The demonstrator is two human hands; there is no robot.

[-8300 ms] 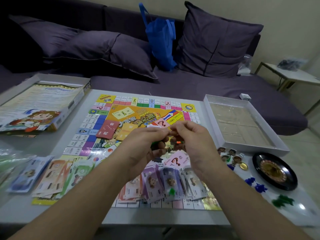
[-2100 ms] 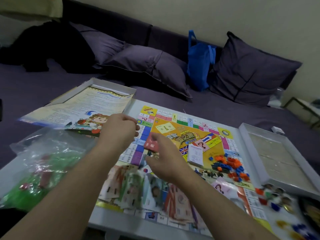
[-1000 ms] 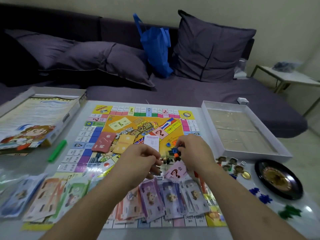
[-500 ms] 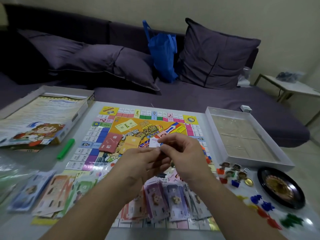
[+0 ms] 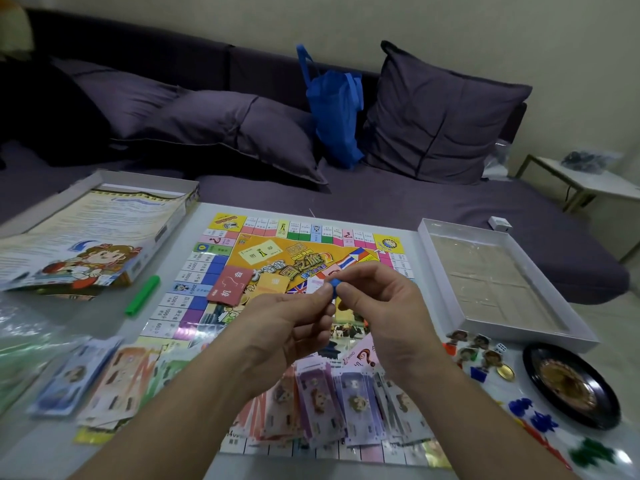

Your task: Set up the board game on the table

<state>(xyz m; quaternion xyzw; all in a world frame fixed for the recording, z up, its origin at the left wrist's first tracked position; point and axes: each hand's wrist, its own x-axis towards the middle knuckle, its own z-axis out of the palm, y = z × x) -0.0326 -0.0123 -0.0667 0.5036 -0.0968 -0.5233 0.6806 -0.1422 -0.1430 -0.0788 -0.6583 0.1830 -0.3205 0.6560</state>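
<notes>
The colourful game board [image 5: 242,258] lies flat in the middle of the white table. Above its centre, my left hand [image 5: 287,323] and my right hand [image 5: 377,306] meet and pinch a small blue game piece [image 5: 334,283] between their fingertips. A red card deck [image 5: 230,284] and an orange card deck [image 5: 275,282] lie on the board. Play money [image 5: 332,400] is fanned along the board's near edge, partly under my forearms. What lies on the board under my hands is hidden.
The box lid with the rule sheet [image 5: 86,237] lies at the left, a green stick [image 5: 142,295] beside it. An empty white box tray [image 5: 498,278] stands at the right, with character pawns [image 5: 474,348], a die, a black roulette wheel [image 5: 571,382] and coloured tokens [image 5: 540,417] nearby.
My hands have lifted slightly and come together over the board's centre; a small blue piece now shows between the fingertips. The white card in my hands half a second ago is out of sight.
</notes>
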